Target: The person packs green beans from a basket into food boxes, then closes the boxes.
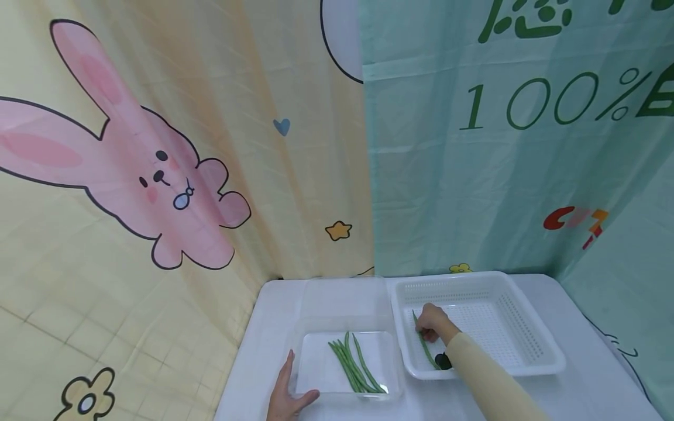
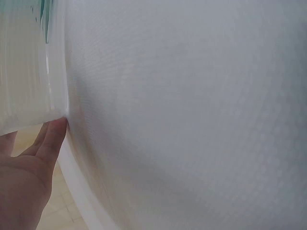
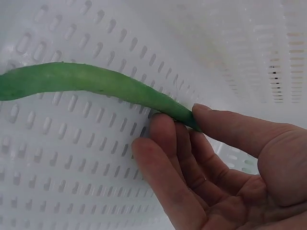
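In the white perforated basket point(image 1: 532, 369), my right hand point(image 1: 434, 323) pinches a long green bean point(image 3: 91, 79). Thumb and fingers meet at one end of the pod, and the rest extends over the slotted floor. Several more green beans point(image 1: 350, 365) lie bundled in a clear plastic container point(image 1: 316, 387) to the left of the basket. My left hand point(image 1: 289, 393) is at the container's near left corner, thumb spread from fairly straight fingers. In the left wrist view, fingertips point(image 2: 58, 125) touch the container's lower edge.
Both containers stand side by side on a white-covered table point(image 1: 253, 374). The clear container's lid point(image 1: 342, 297) extends behind it. A printed curtain point(image 1: 295, 193) hangs close behind the table. A dark round piece point(image 1: 443, 361) sits by the right wrist.
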Demonstrator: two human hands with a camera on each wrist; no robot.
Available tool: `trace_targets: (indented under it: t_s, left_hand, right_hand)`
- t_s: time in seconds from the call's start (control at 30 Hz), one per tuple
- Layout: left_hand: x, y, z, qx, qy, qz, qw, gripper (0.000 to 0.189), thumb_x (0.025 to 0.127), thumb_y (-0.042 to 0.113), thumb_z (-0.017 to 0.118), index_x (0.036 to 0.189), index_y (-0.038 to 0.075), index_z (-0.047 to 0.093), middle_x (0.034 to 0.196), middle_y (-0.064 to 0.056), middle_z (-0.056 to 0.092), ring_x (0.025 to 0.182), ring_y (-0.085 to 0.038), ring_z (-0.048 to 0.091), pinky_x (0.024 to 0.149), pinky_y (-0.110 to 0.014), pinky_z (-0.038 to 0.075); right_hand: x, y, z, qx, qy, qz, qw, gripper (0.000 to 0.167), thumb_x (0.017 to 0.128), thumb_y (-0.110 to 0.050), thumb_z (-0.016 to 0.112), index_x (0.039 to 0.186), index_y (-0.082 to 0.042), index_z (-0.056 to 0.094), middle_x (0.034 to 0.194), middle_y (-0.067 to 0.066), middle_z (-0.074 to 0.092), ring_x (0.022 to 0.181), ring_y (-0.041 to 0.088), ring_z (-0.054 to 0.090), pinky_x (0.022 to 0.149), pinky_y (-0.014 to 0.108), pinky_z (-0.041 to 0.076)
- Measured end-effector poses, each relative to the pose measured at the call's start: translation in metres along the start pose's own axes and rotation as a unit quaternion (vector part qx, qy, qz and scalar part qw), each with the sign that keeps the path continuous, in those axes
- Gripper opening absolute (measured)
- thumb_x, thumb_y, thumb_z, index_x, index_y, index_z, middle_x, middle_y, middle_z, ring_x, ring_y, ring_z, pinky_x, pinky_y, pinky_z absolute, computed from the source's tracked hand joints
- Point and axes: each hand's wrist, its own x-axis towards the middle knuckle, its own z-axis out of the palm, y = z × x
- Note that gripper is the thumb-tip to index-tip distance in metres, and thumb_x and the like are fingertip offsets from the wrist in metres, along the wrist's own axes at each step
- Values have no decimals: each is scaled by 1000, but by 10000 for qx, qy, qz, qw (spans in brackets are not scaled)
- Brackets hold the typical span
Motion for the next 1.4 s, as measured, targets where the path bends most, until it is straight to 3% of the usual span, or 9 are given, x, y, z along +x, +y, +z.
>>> trace_targets:
  t_s: [0.33, 0.7, 1.1, 1.4]
  left_hand:
    - [-1, 1, -1, 21, -41, 43, 10000, 122, 76, 41, 97, 168, 6, 25, 168, -35, 31, 152, -64, 29, 121, -79, 37]
    - [0, 0, -1, 122, -25, 65, 9999, 122, 76, 41, 97, 168, 4, 26, 167, -35, 32, 151, -63, 31, 120, -79, 38]
    - [0, -1, -2, 105, -67, -56, 9999, 123, 76, 42, 97, 167, 3, 25, 166, -38, 31, 150, -65, 31, 119, -79, 39]
    - [1, -3, -2, 148, -55, 54, 9999, 123, 76, 41, 97, 167, 2, 25, 166, -38, 32, 150, -65, 32, 119, -79, 40]
  right_hand:
    - [2, 6, -3, 485, -81, 135, 9987, 14, 88, 5, 71, 89, 6, 57, 70, 18, 71, 58, 22, 72, 56, 31, 68]
    - [1, 12, -8, 938, -243, 145, 9952, 4, 88, 1, 66, 87, 5, 66, 73, 14, 69, 57, 17, 68, 54, 26, 65]
    - [-20, 7, -23, 1959, -563, -160, 9789, 21, 92, -4, 62, 105, 10, 69, 80, 10, 66, 66, 14, 63, 58, 23, 62]
    - [-30, 11, -35, 2511, -697, -417, 9645, 32, 99, -10, 63, 120, 13, 67, 89, 11, 72, 66, 12, 66, 64, 26, 66]
